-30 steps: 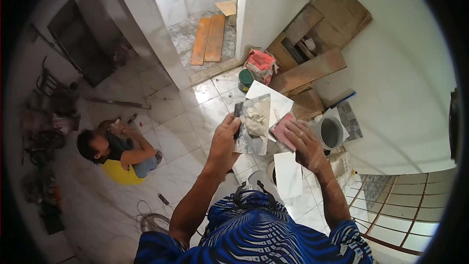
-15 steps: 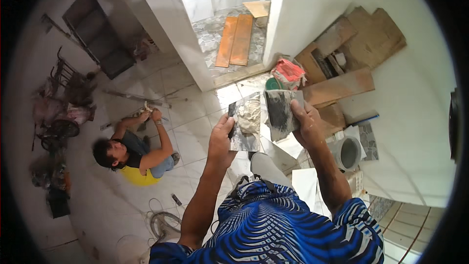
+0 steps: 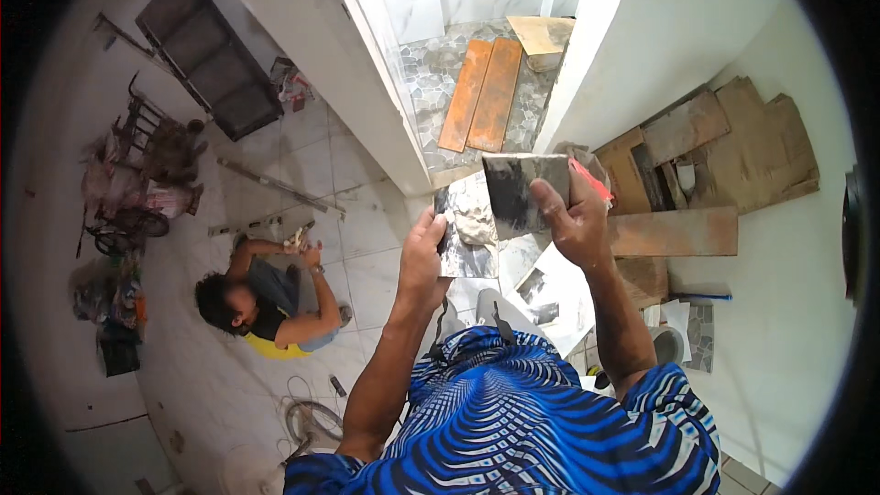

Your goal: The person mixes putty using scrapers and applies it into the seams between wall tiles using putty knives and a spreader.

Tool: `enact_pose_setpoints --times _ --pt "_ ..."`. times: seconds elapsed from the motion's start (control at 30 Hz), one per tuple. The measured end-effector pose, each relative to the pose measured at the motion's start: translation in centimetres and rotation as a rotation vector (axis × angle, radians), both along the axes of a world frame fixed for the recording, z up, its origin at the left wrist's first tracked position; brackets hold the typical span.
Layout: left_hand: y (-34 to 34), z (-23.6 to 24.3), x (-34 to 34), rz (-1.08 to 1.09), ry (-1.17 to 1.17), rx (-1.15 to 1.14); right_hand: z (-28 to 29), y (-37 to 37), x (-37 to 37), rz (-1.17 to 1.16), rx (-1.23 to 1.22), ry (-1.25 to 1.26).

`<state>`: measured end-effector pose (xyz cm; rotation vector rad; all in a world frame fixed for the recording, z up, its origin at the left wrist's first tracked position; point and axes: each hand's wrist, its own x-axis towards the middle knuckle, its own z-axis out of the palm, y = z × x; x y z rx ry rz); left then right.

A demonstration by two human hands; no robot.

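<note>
My left hand (image 3: pixel 423 261) is closed on the edge of a flat rectangular plate (image 3: pixel 467 263), seemingly a tile piece, smeared black and white. A thick lump of pale paste (image 3: pixel 474 223) sits on its face. In my right hand (image 3: pixel 581 227) is a second, darker plate (image 3: pixel 515 191) of similar shape, the thumb pressed on its face. This dark plate stands slightly higher, its left edge by the paste and partly overlapping the first plate in view; whether they touch I cannot tell. Both are held in front of me above the floor.
At left a person (image 3: pixel 266 312) crouches, hands together. Ahead, two orange-brown boards (image 3: pixel 495 96) lie in a doorway with a stone-patterned floor. Cardboard sheets (image 3: pixel 756 142) and a long board (image 3: pixel 678 232) lie at right, near a grey bucket (image 3: pixel 667 345). A hose coil (image 3: pixel 312 422) lies lower left.
The dark plate in my right hand has come closer to the left one, closing the gap between them in view. The whole scene has shifted as my head turned.
</note>
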<state>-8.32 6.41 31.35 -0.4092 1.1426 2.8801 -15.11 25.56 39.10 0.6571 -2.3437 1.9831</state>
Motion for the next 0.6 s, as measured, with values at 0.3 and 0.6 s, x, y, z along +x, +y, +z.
enact_pose_setpoints --times 0.3,0.6 --pt "-4.1 -1.1 -13.5 -0.1 -0.022 -0.051 -0.5 -1.3 -9.9 0.059 0.367 0.231" --pt "-8.2 0.6 -30.9 -0.302 0.049 -0.155 -2.0 0.0 -14.2 -0.211 0.371 -0.306"
